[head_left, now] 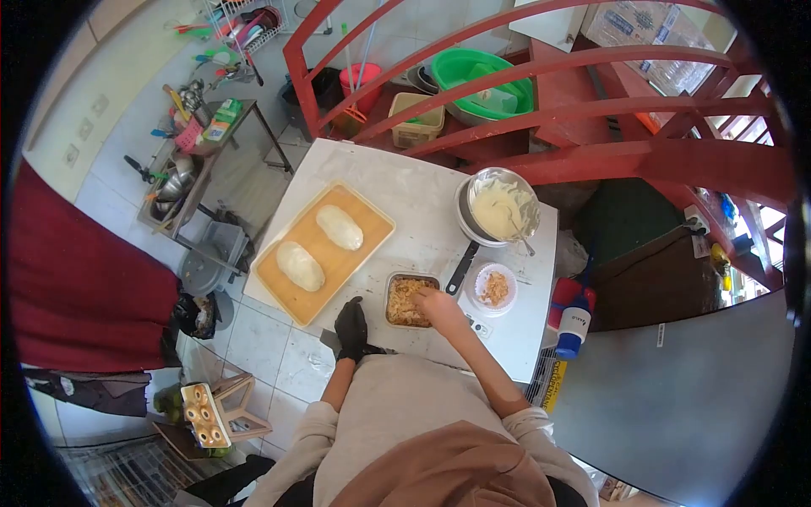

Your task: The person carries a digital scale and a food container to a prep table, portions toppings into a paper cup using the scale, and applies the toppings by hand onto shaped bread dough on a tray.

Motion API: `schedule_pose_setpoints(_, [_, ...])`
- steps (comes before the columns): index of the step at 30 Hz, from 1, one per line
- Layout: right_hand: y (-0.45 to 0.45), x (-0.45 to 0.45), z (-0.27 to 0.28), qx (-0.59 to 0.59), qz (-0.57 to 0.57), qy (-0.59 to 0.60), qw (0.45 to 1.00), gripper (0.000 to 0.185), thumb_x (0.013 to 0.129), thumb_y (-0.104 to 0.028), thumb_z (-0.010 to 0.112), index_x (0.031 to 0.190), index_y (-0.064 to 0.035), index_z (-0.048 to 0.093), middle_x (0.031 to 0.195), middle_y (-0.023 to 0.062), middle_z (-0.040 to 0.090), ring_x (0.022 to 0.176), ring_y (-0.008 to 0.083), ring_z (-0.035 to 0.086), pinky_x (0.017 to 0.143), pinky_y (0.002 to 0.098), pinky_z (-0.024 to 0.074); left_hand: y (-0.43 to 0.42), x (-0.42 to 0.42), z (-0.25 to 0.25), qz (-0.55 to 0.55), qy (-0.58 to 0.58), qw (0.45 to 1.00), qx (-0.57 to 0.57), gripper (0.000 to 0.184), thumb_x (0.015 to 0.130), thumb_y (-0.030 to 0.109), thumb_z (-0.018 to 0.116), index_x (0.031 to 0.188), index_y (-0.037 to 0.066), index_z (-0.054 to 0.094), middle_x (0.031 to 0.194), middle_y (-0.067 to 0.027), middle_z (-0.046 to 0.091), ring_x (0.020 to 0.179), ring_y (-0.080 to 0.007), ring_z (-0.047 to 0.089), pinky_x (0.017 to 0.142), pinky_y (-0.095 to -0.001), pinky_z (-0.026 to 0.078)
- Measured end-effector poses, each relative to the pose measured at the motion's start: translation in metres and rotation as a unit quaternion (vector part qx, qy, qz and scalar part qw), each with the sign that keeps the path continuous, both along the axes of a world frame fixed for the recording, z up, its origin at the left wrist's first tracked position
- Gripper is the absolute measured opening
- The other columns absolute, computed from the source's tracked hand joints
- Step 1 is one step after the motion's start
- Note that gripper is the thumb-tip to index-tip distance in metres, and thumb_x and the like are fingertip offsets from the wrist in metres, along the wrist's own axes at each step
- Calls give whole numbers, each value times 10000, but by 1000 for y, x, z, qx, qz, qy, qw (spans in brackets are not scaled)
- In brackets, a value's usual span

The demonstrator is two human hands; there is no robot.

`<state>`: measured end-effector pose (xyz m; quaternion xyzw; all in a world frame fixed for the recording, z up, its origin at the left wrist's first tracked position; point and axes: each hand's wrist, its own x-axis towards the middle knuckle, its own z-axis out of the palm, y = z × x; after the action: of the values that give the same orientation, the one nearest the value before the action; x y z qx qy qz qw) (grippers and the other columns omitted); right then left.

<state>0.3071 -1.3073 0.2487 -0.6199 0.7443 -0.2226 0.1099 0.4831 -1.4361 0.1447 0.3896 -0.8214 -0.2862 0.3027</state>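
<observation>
My left hand point(351, 328) wears a black glove at the table's front edge, beside a flat grey piece; its fingers are too dark to make out. My bare right hand point(433, 306) reaches into a square metal tin point(389, 318) of golden-brown crumbly food point(407, 296), fingertips among the crumbs. To the left lies an orange-brown tray point(329, 256) bearing two pale dough loaves, one nearer point(300, 266) and one farther point(340, 227). Right of the tin is a white bowl point(508, 302) holding a few crumbs, with a black handle point(460, 269) close by.
A metal bowl of cream-coloured mixture point(497, 210) stands at the back right of the white table point(405, 189). Red railings point(541, 160) run behind it. A blue-and-white bottle point(574, 328) is beyond the right edge. A side table with utensils point(221, 150) stands at the left.
</observation>
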Motion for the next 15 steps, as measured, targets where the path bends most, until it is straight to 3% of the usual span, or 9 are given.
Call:
schedule_pose_setpoints(3, [4,-3,2,-10,-52,-20,998,131,715,-32,520,820,-54,596,813,133,570,765,309,590,646,395,488,1,0,2,-7,8,1000,-11,198,860,114,455,1019,70,566,907,-131,605,865,-298,577,761,-388,446])
schedule_pose_setpoints(15, [2,4,-17,45,14,31,998,157,662,-16,583,816,-44,595,814,132,579,741,308,597,633,393,488,2,0,2,-4,18,1000,-17,191,853,89,457,1011,79,564,880,-126,596,830,-303,573,723,-398,444])
